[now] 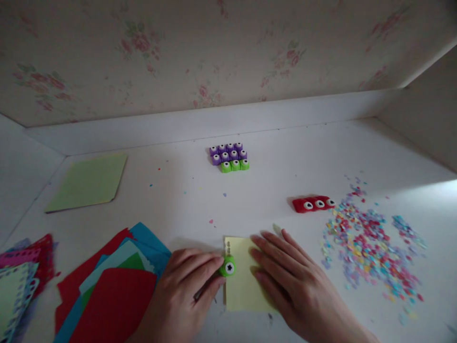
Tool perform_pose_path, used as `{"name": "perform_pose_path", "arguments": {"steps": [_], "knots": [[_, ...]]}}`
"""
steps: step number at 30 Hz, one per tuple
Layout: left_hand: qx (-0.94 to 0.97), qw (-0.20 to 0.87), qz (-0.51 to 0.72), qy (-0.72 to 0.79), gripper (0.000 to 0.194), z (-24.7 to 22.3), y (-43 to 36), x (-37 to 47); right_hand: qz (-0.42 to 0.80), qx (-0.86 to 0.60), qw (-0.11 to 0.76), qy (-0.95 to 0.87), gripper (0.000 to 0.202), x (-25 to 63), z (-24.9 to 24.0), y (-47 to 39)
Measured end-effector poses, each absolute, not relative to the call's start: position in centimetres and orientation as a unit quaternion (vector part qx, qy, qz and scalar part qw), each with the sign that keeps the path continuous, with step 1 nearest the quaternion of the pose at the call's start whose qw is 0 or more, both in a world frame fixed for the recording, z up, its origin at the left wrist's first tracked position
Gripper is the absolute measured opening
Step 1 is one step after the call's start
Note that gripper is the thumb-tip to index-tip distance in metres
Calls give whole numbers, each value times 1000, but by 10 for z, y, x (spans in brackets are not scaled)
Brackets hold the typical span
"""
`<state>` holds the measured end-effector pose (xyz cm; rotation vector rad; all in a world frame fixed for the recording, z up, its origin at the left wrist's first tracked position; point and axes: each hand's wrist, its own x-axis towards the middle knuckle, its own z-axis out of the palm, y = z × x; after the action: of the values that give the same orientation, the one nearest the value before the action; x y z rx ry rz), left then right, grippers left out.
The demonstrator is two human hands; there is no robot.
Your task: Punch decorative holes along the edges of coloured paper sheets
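A pale yellow paper sheet (243, 290) lies on the white table, with a few small punched holes near its upper left corner. At the sheet's left edge, just below those holes, sits a green craft punch (228, 267) with a white button marked by a dark star. My left hand (189, 281) grips this punch from the left between thumb and fingers. Flat on the right part of the sheet rests my right hand (285, 271), its fingers stretched out and holding nothing.
Purple punches (224, 156) and green punches (235, 166) stand in rows behind. Red punches (314, 205) lie right, beside scattered confetti (371, 238). Coloured sheets (117, 300) and punched papers (16, 286) are at left; a yellow-green stack (89, 181) lies behind them.
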<state>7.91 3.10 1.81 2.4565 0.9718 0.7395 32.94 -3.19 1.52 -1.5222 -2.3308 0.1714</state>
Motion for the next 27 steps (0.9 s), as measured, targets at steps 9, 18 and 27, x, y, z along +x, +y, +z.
{"name": "perform_pose_path", "arguments": {"steps": [9,18,27], "knots": [[884,200,241,348,23,15,33,78,68,-526,180,-829,40,332,15,-31],[888,197,230,347,24,15,34,77,79,-531,186,-823,38,332,16,-30],[868,215,233,382,32,27,31,79,87,-542,174,-817,35,330,18,-31]]}}
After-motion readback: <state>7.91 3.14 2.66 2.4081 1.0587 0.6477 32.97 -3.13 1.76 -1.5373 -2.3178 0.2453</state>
